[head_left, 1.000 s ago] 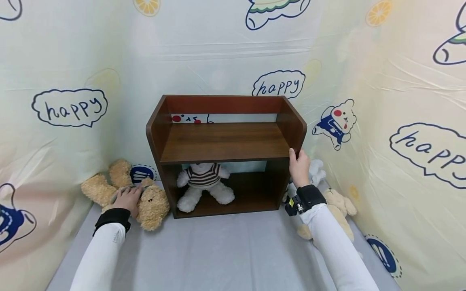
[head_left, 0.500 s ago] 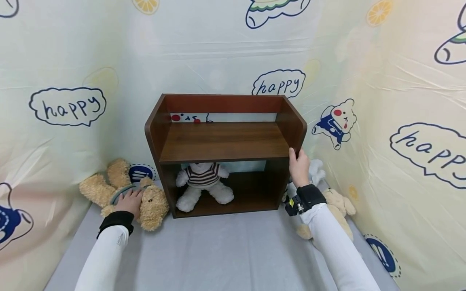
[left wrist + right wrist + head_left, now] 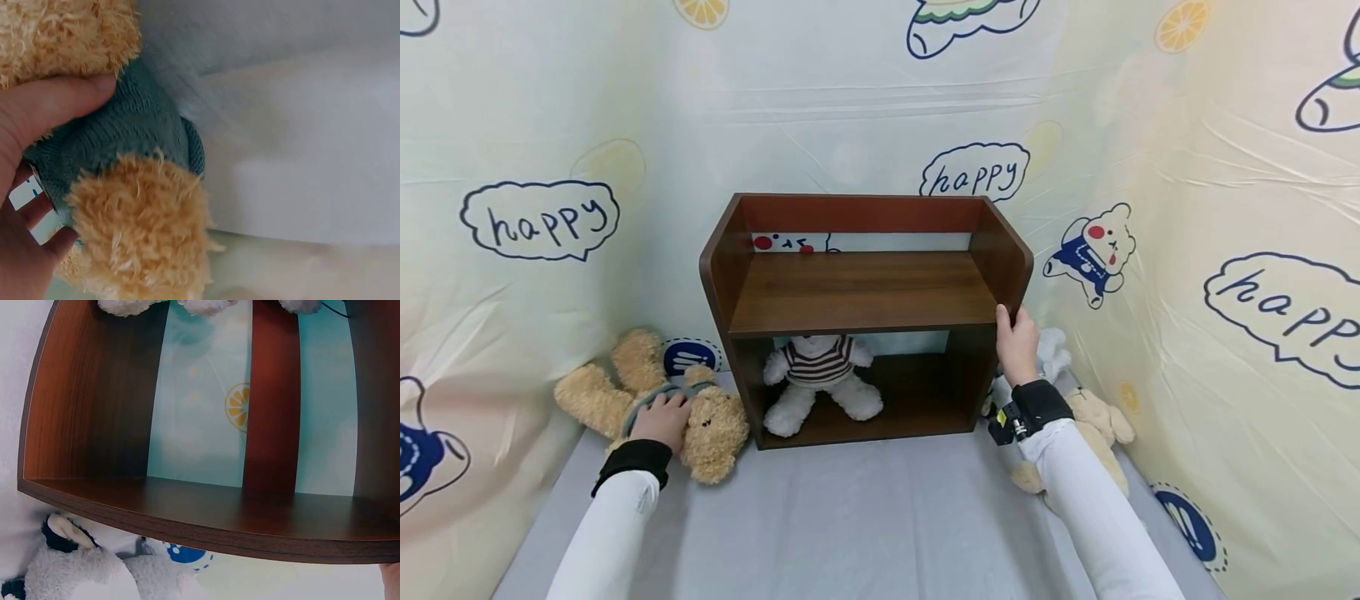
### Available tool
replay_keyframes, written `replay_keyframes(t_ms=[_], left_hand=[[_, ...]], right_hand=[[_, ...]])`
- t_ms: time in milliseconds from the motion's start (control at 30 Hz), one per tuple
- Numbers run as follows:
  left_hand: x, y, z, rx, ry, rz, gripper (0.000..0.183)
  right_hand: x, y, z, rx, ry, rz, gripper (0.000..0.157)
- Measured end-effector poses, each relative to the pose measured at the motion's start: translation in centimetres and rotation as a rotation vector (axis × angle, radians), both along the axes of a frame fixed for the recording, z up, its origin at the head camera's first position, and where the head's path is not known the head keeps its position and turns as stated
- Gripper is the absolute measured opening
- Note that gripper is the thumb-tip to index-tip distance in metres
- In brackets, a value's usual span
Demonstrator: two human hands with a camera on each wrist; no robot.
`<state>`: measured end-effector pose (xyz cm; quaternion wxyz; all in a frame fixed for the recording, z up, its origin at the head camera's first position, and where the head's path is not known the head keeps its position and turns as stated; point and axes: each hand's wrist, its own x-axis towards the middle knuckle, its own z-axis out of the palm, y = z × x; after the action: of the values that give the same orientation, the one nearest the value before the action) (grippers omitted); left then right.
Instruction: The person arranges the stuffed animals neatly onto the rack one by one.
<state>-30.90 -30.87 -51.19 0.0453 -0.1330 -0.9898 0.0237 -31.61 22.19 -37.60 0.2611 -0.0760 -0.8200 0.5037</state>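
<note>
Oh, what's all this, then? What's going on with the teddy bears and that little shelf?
A person has both hands busy. The left hand holds a tan teddy bear by its blue-green sweater, outside the shelf's left end with its head toward the shelf. The right hand grips the right side of the brown shelf. A white bear in a striped top sits in the lower compartment, toward the left. More soft toys, including a beige one, are beyond the right end.

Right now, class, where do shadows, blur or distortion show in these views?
Head: soft shadow on the gray cloth beside the left sleeve; left wrist: bear crisp, pale background hazy; right wrist: brown shelf with bowed edges, perhaps lens distortion.
</note>
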Motion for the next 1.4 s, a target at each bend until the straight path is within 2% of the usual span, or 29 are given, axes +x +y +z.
replay_keyframes(t_ms=[233, 467, 900, 1167, 1400], left_hand=[[0.0, -0.6, -0.3, -0.027, 0.033, -0.035, 0.052], [0.0, -0.8, -0.7, 0.001, 0.023, -0.019, 0.068], [0.6, -0.8, -0.6, 0.055, -0.075, -0.006, 0.080], [0.5, -1.3, -1.0, 0.077, -0.083, -0.049, 0.100], [0.9, -1.6, -1.6, 0.074, -0.065, -0.073, 0.101]], right_hand=[[0.0, 0.0, 0.0, -0.003, -0.001, 0.008, 0.034], [0.1, 0.0, 0.2, 0.000, 0.002, -0.011, 0.032], [0.2, -0.1, 0.3, -0.009, -0.010, -0.009, 0.035], [0.4, -0.3, 0.6, -0.035, -0.008, -0.002, 0.035], [0.2, -0.3, 0.4, -0.023, -0.008, -0.006, 0.034]])
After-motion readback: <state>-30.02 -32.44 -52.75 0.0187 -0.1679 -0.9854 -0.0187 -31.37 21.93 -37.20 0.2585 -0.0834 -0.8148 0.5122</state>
